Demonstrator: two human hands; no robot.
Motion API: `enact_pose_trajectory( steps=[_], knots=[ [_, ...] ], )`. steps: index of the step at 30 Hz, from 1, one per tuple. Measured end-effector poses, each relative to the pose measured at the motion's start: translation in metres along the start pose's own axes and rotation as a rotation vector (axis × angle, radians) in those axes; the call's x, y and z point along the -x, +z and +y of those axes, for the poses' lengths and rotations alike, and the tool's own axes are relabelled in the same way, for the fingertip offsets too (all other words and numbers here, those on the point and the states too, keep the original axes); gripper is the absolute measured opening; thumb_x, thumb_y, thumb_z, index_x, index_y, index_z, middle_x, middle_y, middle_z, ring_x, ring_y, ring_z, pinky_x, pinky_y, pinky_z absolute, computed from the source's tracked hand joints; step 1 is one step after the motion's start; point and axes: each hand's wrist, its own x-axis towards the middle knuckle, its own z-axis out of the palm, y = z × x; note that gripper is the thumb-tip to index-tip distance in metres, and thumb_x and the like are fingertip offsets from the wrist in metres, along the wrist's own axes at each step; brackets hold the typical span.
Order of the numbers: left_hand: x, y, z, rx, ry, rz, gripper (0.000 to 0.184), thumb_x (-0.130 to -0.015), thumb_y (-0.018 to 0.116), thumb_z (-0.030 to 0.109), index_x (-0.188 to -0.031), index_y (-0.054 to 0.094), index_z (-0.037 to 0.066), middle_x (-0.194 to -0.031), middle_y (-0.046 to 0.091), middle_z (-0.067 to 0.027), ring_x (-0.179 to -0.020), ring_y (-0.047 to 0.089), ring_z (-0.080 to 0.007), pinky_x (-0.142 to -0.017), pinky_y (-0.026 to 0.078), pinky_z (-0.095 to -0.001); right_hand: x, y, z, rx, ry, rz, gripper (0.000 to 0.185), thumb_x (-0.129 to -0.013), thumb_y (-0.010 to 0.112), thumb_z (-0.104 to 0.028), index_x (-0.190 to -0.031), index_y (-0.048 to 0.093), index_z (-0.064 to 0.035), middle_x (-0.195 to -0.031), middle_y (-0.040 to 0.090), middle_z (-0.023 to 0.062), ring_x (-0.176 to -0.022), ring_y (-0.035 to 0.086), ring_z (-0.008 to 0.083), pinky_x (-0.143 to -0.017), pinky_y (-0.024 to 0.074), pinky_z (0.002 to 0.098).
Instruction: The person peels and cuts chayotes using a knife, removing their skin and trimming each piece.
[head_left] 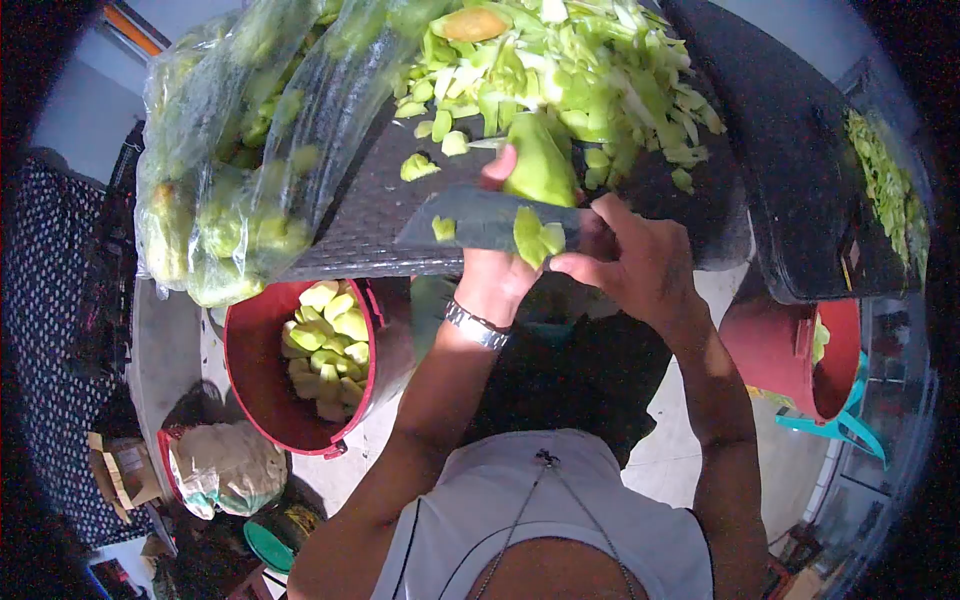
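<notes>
My left hand [498, 272], with a metal watch [476, 325] at its wrist, grips a pale green fruit [540, 160] that looks like a green mango. Its thumb shows on the fruit's left side; the other fingers are mostly hidden behind the blade. My right hand [640, 255] is closed round the handle of a broad-bladed knife [485, 222]. The blade points left, across the front of my left hand, below the fruit. Bits of green peel cling to it. Beyond the fruit lies a heap of green peelings [620, 75] on the dark table [370, 190].
A clear plastic bag [225, 190] of green fruit sits at the table's left. Below it stands a red bucket [240, 365] holding pale peeled pieces [328, 350]. Another red bucket [770, 350] is at the right, beneath a black surface [790, 170]. A filled sack [228, 468] rests lower left.
</notes>
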Motion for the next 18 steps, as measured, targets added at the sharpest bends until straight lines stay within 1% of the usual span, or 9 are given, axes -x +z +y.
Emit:
enact_pose_trajectory(
  steps=[2,5,7,9,11,13,14,17,18],
  knots=[
    [0.004,0.001,0.004,-0.003,0.011,-0.018,0.049,-0.097,0.058,0.044,-0.125,0.057,0.003,-0.109,0.069,-0.0134,-0.094,0.070,-0.0282,-0.078,0.059,-0.0425,-0.003,0.000,0.005,0.010,-0.049,-0.002,0.048,-0.079,0.081,-0.048,-0.096,0.060,-0.0078,-0.071,0.067,0.0110,-0.063,0.069,0.0333,-0.059,0.0536,0.0421],
    [0.005,-0.016,0.007,0.006,0.007,-0.081,0.050,-0.100,0.052,0.046,-0.126,0.057,0.004,-0.107,0.069,-0.0137,-0.091,0.071,-0.0295,-0.069,0.059,-0.0441,-0.013,-0.008,0.021,0.065,0.217,-0.044,0.054,-0.085,0.072,-0.057,-0.105,0.063,-0.0081,-0.080,0.070,0.0149,-0.077,0.072,0.0372,-0.067,0.0555,0.0493],
    [0.010,-0.010,0.014,-0.042,-0.025,-0.115,0.052,-0.101,0.049,0.048,-0.128,0.057,0.005,-0.108,0.069,-0.0143,-0.091,0.070,-0.0327,-0.064,0.060,-0.0464,-0.020,-0.004,0.061,0.099,0.349,0.143,0.050,-0.090,0.069,-0.052,-0.109,0.065,-0.0063,-0.084,0.070,0.0191,-0.084,0.071,0.0385,-0.071,0.0548,0.0510],
    [0.012,-0.010,0.015,-0.006,-0.033,-0.104,0.053,-0.101,0.050,0.049,-0.130,0.057,0.005,-0.112,0.068,-0.0152,-0.095,0.069,-0.0375,-0.064,0.061,-0.0485,-0.021,-0.011,0.077,0.067,0.273,0.127,0.047,-0.092,0.068,-0.049,-0.109,0.066,-0.0053,-0.087,0.070,0.0217,-0.086,0.071,0.0385,-0.071,0.0549,0.0506],
    [0.010,-0.011,0.015,0.045,-0.040,-0.082,0.051,-0.100,0.053,0.046,-0.130,0.056,0.005,-0.113,0.068,-0.0154,-0.102,0.068,-0.0357,-0.075,0.061,-0.0514,-0.015,-0.009,0.077,0.043,0.280,0.106,0.046,-0.094,0.066,-0.048,-0.107,0.066,-0.0041,-0.083,0.069,0.0202,-0.079,0.069,0.0331,-0.068,0.0528,0.0461],
    [0.006,-0.005,0.014,0.010,0.003,-0.003,0.050,-0.099,0.058,0.042,-0.128,0.056,0.002,-0.111,0.068,-0.0156,-0.104,0.069,-0.0327,-0.083,0.060,-0.0527,-0.018,-0.011,0.047,0.034,0.343,0.109,0.045,-0.095,0.065,-0.047,-0.103,0.065,-0.0026,-0.074,0.065,0.0147,-0.063,0.064,0.0225,-0.063,0.0487,0.0377],
    [0.003,-0.013,0.012,0.015,-0.015,-0.089,0.045,-0.094,0.064,0.026,-0.130,0.053,0.001,-0.116,0.066,-0.0166,-0.109,0.067,-0.0331,-0.090,0.058,-0.0575,-0.017,-0.017,0.031,-0.024,0.338,0.046,0.045,-0.094,0.066,-0.047,-0.103,0.065,-0.0028,-0.072,0.064,0.0132,-0.061,0.063,0.0212,-0.062,0.0481,0.0371],
    [0.001,-0.031,0.009,-0.118,-0.020,-0.253,0.055,-0.089,0.067,0.026,-0.135,0.051,-0.001,-0.125,0.064,-0.0179,-0.114,0.064,-0.0365,-0.098,0.054,-0.0560,-0.014,-0.027,0.006,-0.143,0.248,-0.092,0.046,-0.090,0.071,-0.048,-0.103,0.065,-0.0039,-0.065,0.061,0.0092,-0.055,0.059,0.0177,-0.056,0.0463,0.0353],
    [0.002,-0.035,0.006,-0.117,0.000,-0.221,0.056,-0.086,0.067,0.018,-0.136,0.051,-0.002,-0.128,0.063,-0.0165,-0.118,0.062,-0.0345,-0.105,0.050,-0.0492,-0.013,-0.026,0.007,-0.137,0.169,-0.088,0.047,-0.089,0.073,-0.048,-0.103,0.065,-0.0045,-0.063,0.060,0.0082,-0.054,0.058,0.0169,-0.054,0.0457,0.0347]
  ],
)
